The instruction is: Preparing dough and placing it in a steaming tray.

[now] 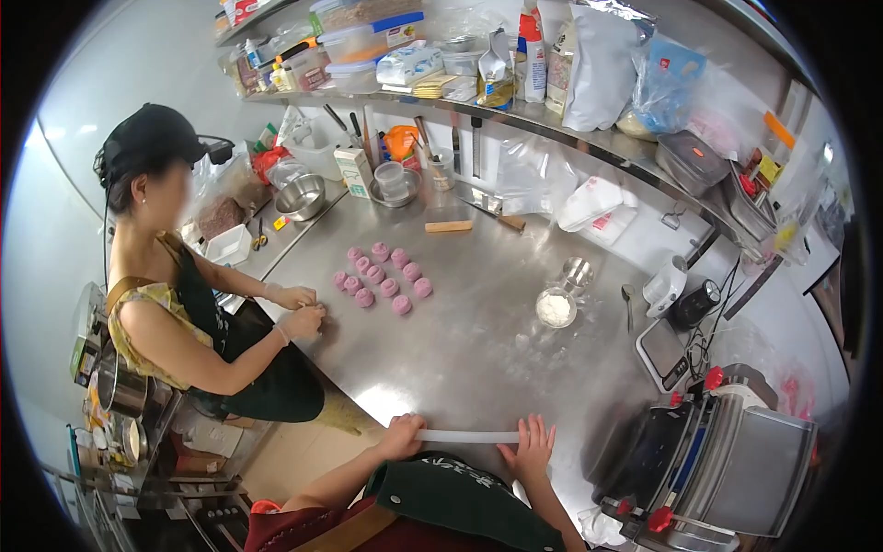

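A white rod, which looks like a plastic rolling pin (pixel 469 437), lies crosswise at the near edge of the steel table. My left hand (pixel 401 436) is curled over its left end. At the right end rests my right hand (pixel 530 449), fingers stretched out and spread, touching the rod. Farther off on the table sits a cluster of several pink swirled dough pieces (pixel 375 272). Beyond my right hand stands a bowl of white powder (pixel 556 309), with a small metal cup (pixel 578 272) behind it.
A co-worker (pixel 212 276) in a dark apron stands at the left, gloved hands together over the table edge. A machine with red knobs (pixel 708 451) and a scale (pixel 662 354) stand at the right. A wooden-handled scraper (pixel 448 226) lies at the back under a loaded shelf (pixel 589 138).
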`<state>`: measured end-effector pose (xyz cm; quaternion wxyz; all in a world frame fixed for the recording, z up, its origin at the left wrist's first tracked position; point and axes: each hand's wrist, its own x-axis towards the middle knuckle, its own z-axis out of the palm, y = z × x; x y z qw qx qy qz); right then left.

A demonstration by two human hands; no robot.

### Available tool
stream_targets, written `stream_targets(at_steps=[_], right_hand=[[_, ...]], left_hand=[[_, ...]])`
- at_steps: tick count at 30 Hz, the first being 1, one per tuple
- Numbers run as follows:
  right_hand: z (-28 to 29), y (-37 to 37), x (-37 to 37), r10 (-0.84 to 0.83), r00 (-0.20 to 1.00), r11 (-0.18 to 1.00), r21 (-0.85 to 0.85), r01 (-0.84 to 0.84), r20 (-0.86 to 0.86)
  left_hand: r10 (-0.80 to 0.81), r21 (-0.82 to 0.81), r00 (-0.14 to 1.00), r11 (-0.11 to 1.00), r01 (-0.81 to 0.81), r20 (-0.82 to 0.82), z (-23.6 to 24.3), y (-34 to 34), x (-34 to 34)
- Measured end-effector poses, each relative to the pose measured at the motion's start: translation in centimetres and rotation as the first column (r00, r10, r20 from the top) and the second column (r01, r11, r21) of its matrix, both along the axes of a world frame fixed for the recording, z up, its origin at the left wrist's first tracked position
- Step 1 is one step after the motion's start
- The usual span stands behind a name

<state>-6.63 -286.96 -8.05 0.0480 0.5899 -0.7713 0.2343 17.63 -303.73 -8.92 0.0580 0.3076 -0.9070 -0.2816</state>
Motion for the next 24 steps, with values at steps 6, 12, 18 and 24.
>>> stream_targets(at_steps=[6,12,18,24], right_hand=[[-1.9,1.2,0.4,0.106,0.994,0.994,0.017,-0.106,0.023],[-2.4,1.0,1.4,0.128,0.991,0.989,0.068,-0.131,0.047],[-3.2,-0.3,0.1,0.124,0.992,0.990,0.075,-0.122,-0.017],[-4.8,-1.1,-0.9,0.111,0.993,0.974,0.204,-0.100,-0.039]], left_hand=[[0.006,0.027,0.997,1.000,-0.008,0.074,-0.7,0.6,0.2],[0.038,-0.127,0.993,0.992,-0.023,0.112,-0.7,0.7,0.4],[-0.067,-0.259,0.995,0.965,0.045,-0.074,-0.5,0.0,-1.7],[-0.114,-0.395,0.983,0.904,0.162,0.142,-2.1,0.2,-4.5]])
